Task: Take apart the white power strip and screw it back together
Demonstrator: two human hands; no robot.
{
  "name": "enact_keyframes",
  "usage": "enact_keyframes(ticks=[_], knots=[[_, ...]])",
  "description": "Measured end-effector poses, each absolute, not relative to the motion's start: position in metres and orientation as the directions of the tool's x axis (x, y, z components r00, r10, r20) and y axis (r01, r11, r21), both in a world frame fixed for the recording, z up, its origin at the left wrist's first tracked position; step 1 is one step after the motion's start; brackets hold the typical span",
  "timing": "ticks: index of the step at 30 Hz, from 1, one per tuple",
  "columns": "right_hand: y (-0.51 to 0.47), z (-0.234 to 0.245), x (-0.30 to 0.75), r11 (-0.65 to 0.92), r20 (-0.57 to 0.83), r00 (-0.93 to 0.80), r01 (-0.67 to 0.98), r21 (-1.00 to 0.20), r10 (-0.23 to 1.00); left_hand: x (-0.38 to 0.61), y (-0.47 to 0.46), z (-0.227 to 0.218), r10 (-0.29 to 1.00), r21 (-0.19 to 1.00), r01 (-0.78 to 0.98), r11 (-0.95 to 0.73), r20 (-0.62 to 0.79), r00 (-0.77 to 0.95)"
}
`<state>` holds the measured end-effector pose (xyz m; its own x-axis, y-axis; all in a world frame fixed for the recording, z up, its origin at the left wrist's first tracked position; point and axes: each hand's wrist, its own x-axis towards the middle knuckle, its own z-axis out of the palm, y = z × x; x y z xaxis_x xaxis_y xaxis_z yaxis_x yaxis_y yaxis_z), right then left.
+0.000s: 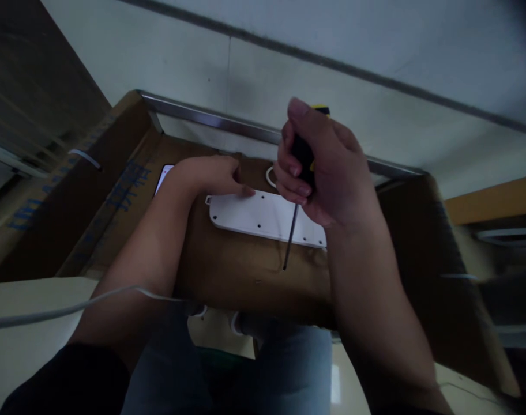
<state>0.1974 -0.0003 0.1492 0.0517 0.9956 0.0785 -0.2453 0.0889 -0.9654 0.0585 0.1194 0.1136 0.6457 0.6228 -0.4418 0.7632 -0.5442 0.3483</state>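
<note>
A white power strip (241, 214) lies on the brown cardboard, its flat side with several dark screw holes facing up. My left hand (215, 176) is at its far left edge, a fingertip pressing on the top and the other fingers curled out of sight behind. Wrapped in my right hand (321, 164) is a screwdriver (291, 233) with a black and yellow handle. Its thin metal shaft points down, and the tip shows in front of the strip's near edge, apart from the holes. A tiny screw-like piece (258, 282) lies on the cardboard.
Cardboard side walls (436, 242) rise left and right, and a metal rail (211, 120) runs along the back. A phone (162, 176) lies beyond my left forearm. A white cable loop (270, 176) sits behind the strip. Another pale cable (72, 308) crosses my left forearm.
</note>
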Motion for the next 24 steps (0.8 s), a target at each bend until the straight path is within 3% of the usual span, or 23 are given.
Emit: enact_keyframes(ticks=[4,17,21,24], knots=[[0.001,0.155,0.2,0.121,0.084,0.147,-0.262,-0.958,0.985,0.058,0.12,0.111,0.633,0.259,0.776,-0.575,-0.46,0.623],[0.015,0.16,0.233,0.296,0.092,0.527,-0.317,-0.901,0.845,0.061,0.122,0.112,0.611,0.232,0.734,-0.638,-0.428,0.667],[0.023,0.161,0.227,0.395,0.081,0.653,-0.35,-0.849,0.753,0.061,0.121,0.114,0.615,0.316,0.713,-0.626,-0.363,0.701],[0.024,0.166,0.232,0.466,0.053,0.744,-0.359,-0.809,0.666,0.061,0.119,0.118,0.593,0.499,0.664,-0.557,-0.32,0.739]])
